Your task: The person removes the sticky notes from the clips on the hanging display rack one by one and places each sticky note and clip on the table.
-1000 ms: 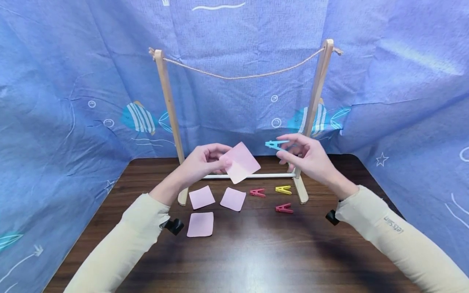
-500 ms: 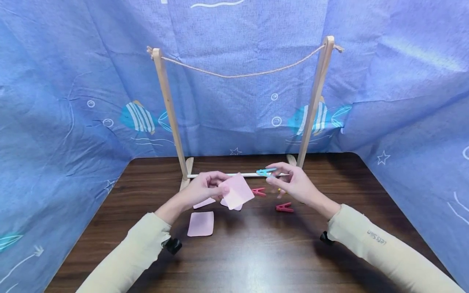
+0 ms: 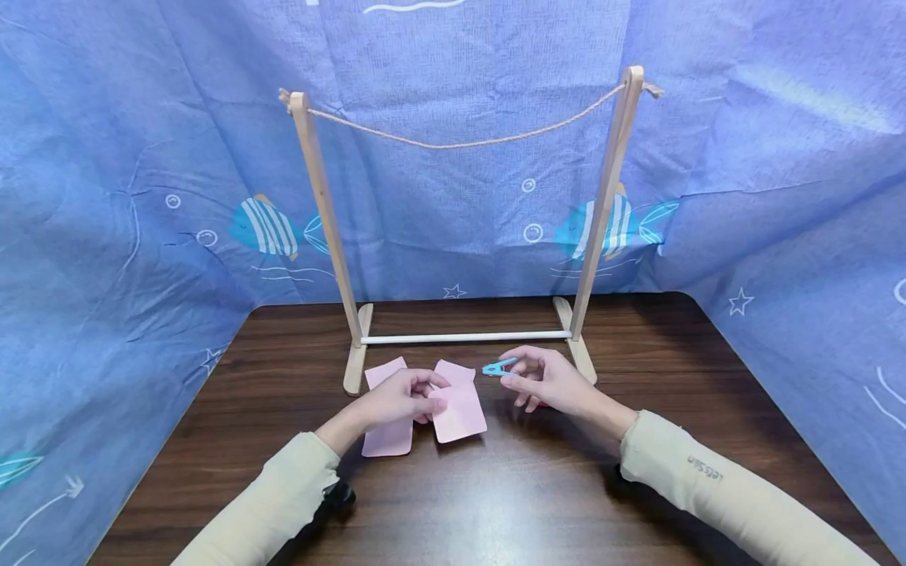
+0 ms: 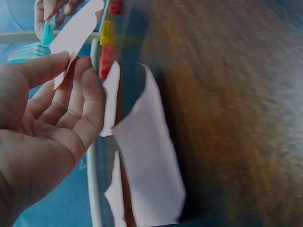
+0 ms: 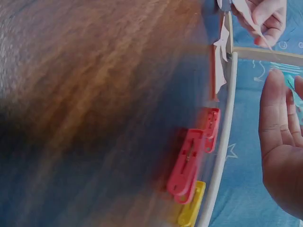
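My left hand [image 3: 399,401] pinches a thin pink square [image 3: 462,420] by its left edge, between thumb and fingers, over the table. To its right, my right hand [image 3: 555,381] holds a light blue clothespin [image 3: 498,368] between thumb and fingers, its tip toward the square but apart from it. More thin pink squares [image 3: 387,442] lie on the table under and beside the left hand, partly covered by it. Two red clothespins [image 5: 188,163] and a yellow clothespin [image 5: 191,206] lie on the table; the right hand hides most of them in the head view.
Behind the hands stands a wooden frame with two posts [image 3: 324,212], a white crossbar [image 3: 463,338] low down and a sagging rope [image 3: 453,146] strung across the top. A blue sea-patterned cloth [image 3: 453,220] surrounds the dark wooden table [image 3: 538,487].
Both hands have come down and nearer, the right one also leftward, still holding the pink square and blue clothespin. The square has turned, and the hands now cover more of the things on the table.
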### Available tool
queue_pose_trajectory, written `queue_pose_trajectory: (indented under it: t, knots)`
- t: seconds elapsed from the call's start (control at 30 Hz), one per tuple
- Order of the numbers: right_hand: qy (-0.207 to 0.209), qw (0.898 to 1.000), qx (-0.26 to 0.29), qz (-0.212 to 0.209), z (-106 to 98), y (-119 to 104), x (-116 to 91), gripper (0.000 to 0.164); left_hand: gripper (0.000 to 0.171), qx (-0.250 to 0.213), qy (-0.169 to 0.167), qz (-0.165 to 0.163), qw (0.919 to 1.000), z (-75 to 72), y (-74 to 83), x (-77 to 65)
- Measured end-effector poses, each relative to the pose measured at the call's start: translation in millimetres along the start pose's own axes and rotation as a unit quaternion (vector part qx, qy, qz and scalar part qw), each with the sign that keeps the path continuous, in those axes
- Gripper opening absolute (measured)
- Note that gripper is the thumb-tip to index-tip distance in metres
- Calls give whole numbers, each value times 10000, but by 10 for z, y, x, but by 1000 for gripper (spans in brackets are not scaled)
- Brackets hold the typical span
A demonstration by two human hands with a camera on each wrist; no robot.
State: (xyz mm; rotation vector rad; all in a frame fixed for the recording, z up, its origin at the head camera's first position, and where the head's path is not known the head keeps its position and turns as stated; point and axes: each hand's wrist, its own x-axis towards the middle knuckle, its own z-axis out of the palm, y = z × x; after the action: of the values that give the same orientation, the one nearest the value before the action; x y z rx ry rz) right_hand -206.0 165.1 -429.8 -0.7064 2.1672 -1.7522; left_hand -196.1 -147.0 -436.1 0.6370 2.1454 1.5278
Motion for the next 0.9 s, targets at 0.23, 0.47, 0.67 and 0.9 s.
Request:
queue_pose_trajectory:
  t: [0.23,0.47,0.67,0.9]
  knots:
    - [-196,9981,-81,575,91,177,34,39,26,729,-28,12,9973,-4,-125,-4]
    - [-422,9957,-246,789,150,241,-2,37,26,1320,-98,130,9911,10,-177,-12]
    - [-771,9908,-631,920,146,248,-31,32,27,1665,-159,138,9858,13,-211,-39]
    - [-1146,9823,-785,1254,127,274,22,31,29,1860,-144,-157,9823,48,-180,-56]
